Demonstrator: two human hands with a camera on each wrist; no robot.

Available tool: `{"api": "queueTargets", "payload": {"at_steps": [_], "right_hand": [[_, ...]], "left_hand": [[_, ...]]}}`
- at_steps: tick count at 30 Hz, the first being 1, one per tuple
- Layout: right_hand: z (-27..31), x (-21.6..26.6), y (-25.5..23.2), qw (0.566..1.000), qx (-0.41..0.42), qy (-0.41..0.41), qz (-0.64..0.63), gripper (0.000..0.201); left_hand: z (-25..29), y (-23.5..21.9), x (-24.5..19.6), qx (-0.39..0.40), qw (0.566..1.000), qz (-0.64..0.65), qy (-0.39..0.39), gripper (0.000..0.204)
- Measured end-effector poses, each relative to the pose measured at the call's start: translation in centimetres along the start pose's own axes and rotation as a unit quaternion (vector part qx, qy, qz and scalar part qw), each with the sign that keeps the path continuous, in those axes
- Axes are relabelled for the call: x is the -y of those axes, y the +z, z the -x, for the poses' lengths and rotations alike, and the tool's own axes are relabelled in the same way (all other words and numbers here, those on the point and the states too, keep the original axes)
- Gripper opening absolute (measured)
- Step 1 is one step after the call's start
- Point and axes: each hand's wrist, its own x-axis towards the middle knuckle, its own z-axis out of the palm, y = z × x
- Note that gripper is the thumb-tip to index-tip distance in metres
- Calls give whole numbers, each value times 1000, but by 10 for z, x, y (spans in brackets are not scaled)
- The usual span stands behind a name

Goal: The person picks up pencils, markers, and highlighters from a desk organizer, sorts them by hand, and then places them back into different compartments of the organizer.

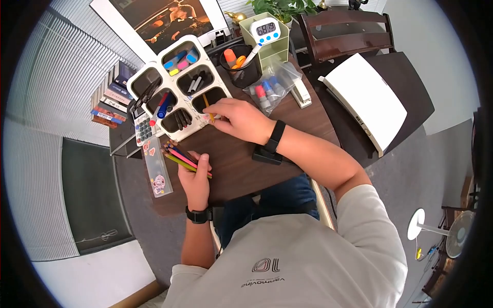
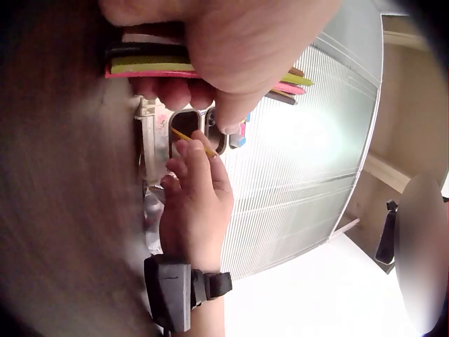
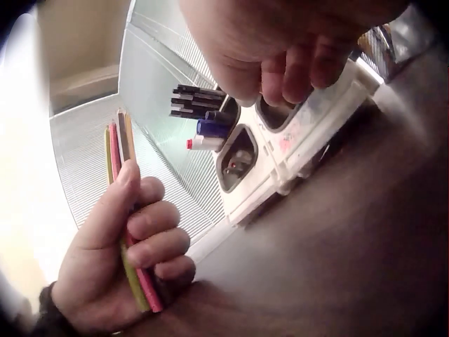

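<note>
My left hand (image 1: 196, 180) grips a small bundle of coloured pencils (image 1: 179, 156), with pink, yellow-green, dark and brown ones among them. In the right wrist view their tips point up, the thumb lying across the pencils (image 3: 144, 281). My right hand (image 1: 244, 122) pinches a yellow pencil (image 1: 207, 101) at the front right compartment of a white desk organizer (image 1: 178, 135). That pencil (image 2: 184, 135) shows slanted across the dark opening in the left wrist view. In other compartments stand black pens (image 1: 182, 119), blue and red markers (image 1: 164, 107) and highlighters (image 1: 179, 62).
A sticker-covered pencil case (image 1: 158, 169) and a calculator (image 1: 144, 128) lie left of the organizer. To the right are a black mesh pen cup (image 1: 245, 77), a bag of small bottles (image 1: 272, 90) and a stapler (image 1: 301, 95). Behind stands a green holder with a timer (image 1: 265, 30).
</note>
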Motion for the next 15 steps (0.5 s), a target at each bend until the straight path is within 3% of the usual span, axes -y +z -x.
{"api": "queueTargets", "payload": {"at_steps": [4,7,11,13,15], "right_hand": [[0,9,1,992,73,85,-58,40],[3,-2,10,998,36,22,-47,40],[1,6,6,997,48,26,-56,41],[1,13,3,994,58,68,-65,34],[2,14,3,994,53,58,-82,30]], "left_hand": [[0,4,-3,-3,999,-32,-8,13],[1,3,-1,-2,1000,-28,2,13],[-1,1,2,-1,1000,-10,2,17],[0,1,3,-2,1000,5,-3,19],[0,3,1,-8,1000,6,-3,18]]}}
